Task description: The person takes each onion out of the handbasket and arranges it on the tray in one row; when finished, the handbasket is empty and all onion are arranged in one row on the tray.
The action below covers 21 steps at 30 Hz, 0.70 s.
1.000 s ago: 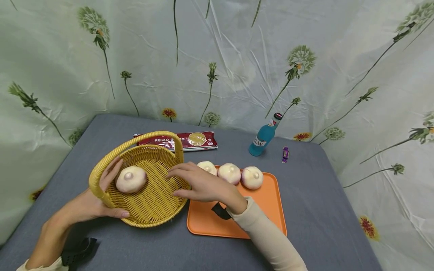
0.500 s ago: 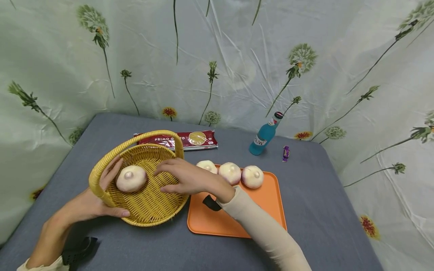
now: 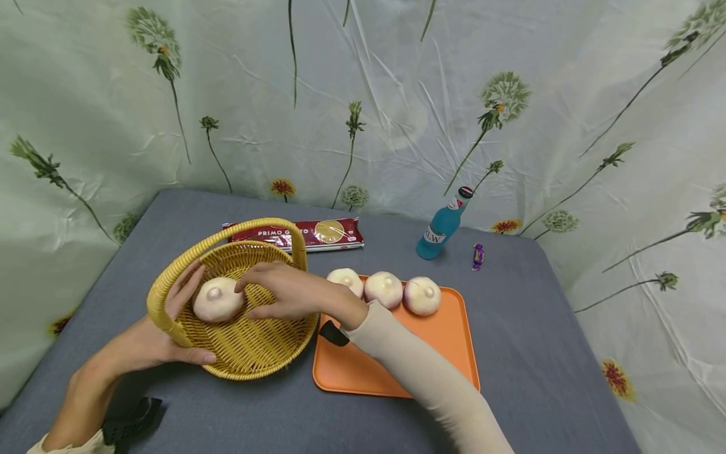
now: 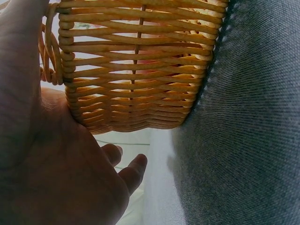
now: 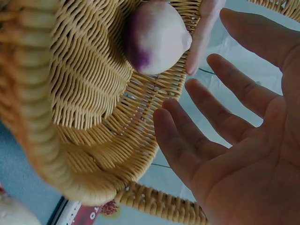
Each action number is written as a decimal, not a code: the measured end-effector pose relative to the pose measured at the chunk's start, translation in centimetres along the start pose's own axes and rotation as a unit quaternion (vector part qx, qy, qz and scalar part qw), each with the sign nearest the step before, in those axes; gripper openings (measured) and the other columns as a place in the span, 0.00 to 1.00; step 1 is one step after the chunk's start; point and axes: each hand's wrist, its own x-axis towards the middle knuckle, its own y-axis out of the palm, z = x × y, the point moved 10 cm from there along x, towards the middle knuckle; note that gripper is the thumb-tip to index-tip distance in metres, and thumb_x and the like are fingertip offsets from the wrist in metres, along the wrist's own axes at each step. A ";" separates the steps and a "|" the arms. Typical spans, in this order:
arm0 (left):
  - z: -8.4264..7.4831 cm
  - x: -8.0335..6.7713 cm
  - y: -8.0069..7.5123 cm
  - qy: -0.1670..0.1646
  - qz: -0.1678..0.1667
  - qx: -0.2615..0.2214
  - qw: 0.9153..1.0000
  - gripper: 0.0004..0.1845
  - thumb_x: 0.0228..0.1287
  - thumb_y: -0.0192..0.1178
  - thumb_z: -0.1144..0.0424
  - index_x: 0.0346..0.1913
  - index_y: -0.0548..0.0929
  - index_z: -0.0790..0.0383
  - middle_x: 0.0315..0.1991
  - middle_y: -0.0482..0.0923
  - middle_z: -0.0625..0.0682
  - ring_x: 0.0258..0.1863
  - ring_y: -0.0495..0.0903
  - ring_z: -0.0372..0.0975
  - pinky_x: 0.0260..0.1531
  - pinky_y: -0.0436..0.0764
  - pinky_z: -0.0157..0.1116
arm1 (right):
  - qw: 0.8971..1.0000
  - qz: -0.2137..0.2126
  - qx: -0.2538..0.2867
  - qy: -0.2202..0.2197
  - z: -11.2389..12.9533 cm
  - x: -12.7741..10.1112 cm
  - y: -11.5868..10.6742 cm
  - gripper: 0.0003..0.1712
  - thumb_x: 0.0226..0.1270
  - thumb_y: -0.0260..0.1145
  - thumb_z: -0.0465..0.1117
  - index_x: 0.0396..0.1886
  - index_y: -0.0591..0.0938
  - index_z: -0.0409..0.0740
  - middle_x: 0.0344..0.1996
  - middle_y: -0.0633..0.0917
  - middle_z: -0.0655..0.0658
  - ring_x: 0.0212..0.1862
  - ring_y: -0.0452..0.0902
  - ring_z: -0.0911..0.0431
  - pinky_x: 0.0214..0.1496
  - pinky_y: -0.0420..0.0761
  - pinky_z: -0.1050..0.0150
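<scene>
A yellow wicker basket (image 3: 255,353) with an arched handle stands on the table, tilted toward me. Inside it, against the left side, lies a white and purple turnip (image 3: 215,300). My left hand (image 3: 150,340) holds the basket's left side below the handle, its thumb along the front rim; the left wrist view shows the woven wall (image 4: 136,65) close to that palm. Over the basket, my right hand (image 3: 289,290) reaches in from the right with spread, slightly bent fingers. Its fingertips come near the turnip (image 5: 159,37), with a visible gap in the right wrist view.
Right of the basket lies an orange tray (image 3: 431,343) with three turnips (image 3: 384,290) along its far edge. A red pasta packet (image 3: 334,233) is behind the basket. Farther right stand a blue bottle (image 3: 439,232) and a purple wrapped candy (image 3: 478,256). A floral curtain hangs behind.
My right hand has moved left over the basket, from its right rim toward the turnip inside. The left hand, the basket and the turnips have stayed in place.
</scene>
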 end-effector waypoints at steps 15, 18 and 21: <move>0.1 0.1 0.1 0.001 0.003 0.008 1.000 0.79 0.33 0.85 0.60 0.81 0.34 0.61 0.81 0.27 0.61 0.75 0.26 0.25 0.61 0.37 0.14 | 0.999 0.008 0.003 0.048 -0.8 2.7 0.2 0.29 0.72 0.66 0.51 0.69 0.74 0.50 0.68 0.73 0.50 0.71 0.65 0.60 0.70 0.61 0.73; 0.0 0.0 0.1 0.003 0.002 0.010 1.000 0.79 0.33 0.85 0.60 0.81 0.34 0.61 0.80 0.28 0.63 0.76 0.26 0.25 0.61 0.37 0.14 | 0.999 0.014 0.008 0.051 -0.8 3.1 0.4 0.30 0.71 0.66 0.51 0.69 0.73 0.51 0.69 0.73 0.51 0.71 0.63 0.61 0.71 0.59 0.74; -0.2 0.0 0.0 0.011 -0.003 0.012 1.000 0.79 0.31 0.86 0.60 0.81 0.35 0.63 0.80 0.29 0.66 0.76 0.27 0.27 0.61 0.38 0.14 | 0.998 0.022 0.017 0.061 -1.0 3.6 0.7 0.31 0.71 0.66 0.51 0.70 0.72 0.52 0.69 0.72 0.53 0.72 0.62 0.62 0.71 0.59 0.74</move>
